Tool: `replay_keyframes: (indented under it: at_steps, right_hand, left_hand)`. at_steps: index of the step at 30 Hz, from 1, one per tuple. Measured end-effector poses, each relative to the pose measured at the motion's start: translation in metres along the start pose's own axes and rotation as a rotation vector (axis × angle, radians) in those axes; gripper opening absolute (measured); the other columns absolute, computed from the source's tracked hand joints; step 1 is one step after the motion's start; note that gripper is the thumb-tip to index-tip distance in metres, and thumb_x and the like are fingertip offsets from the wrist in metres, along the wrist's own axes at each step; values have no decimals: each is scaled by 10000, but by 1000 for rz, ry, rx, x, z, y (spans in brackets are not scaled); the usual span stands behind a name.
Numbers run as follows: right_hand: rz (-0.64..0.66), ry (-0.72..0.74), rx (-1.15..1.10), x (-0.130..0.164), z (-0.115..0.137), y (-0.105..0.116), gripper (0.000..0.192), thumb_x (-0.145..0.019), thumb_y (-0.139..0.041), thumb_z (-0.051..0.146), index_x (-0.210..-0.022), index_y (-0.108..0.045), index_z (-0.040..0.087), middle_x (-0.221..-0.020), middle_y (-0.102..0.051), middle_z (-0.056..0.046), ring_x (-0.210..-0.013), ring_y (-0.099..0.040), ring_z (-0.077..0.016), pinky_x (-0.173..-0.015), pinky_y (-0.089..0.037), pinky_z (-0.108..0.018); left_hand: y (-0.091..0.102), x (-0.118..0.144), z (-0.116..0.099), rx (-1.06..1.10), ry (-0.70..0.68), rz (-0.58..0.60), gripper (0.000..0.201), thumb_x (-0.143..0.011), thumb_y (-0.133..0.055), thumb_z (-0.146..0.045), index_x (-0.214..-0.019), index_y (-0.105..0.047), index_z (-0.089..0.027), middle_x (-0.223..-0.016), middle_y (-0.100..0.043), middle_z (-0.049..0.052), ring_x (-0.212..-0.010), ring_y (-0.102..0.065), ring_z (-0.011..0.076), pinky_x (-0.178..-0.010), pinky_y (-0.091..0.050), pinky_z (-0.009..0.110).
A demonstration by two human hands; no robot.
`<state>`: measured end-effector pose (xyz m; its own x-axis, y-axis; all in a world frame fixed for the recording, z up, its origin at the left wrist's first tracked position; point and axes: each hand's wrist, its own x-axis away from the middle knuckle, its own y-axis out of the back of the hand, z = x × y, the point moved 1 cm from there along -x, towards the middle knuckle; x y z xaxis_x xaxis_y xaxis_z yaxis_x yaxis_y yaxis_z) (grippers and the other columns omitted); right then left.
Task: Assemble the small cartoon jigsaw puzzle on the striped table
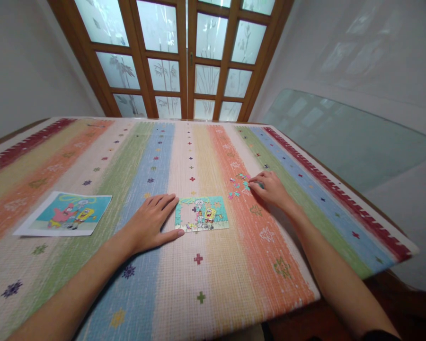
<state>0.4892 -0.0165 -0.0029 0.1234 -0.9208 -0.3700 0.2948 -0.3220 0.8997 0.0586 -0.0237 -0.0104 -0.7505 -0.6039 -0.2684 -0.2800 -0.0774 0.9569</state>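
Observation:
A small, partly assembled cartoon jigsaw puzzle lies on the striped table mat, with a gap in its left half. My left hand rests flat on the mat, fingers spread, touching the puzzle's left edge. To the right, a little pile of loose puzzle pieces is scattered on the orange stripe. My right hand rests beside that pile, its fingertips on the pieces at the pile's right side; whether a piece is pinched I cannot tell.
A printed reference picture of the same cartoon lies at the left on the striped mat. The table's right edge runs diagonally. Wooden glass-paned doors stand behind the table, with a glass surface at the right.

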Motion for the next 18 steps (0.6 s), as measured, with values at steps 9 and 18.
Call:
replay_keyframes:
  at_steps: [9, 18]
  right_hand:
    - [-32, -98, -84, -5, 8, -13, 171, -870, -596, 325, -806, -717, 222, -879, -690, -133, -886, -629, -306, -853, -474, -463]
    - [-30, -273, -379, -8, 15, -8, 162, -758, -682, 378, -710, -607, 243, -675, -642, -52, -648, -589, -223, -656, -444, -373]
  left_hand:
    - [1, 0, 0, -27, -2, 24, 814, -962, -419, -765, -1478, -474, -138, -1469, -551, 218, -1294, -532, 398, -1105, -397, 585]
    - [0, -1, 0, -21, -17, 3, 815, -964, -421, -760, -1467, -491, -122, -1457, -562, 219, -1290, -536, 400, -1093, -415, 577]
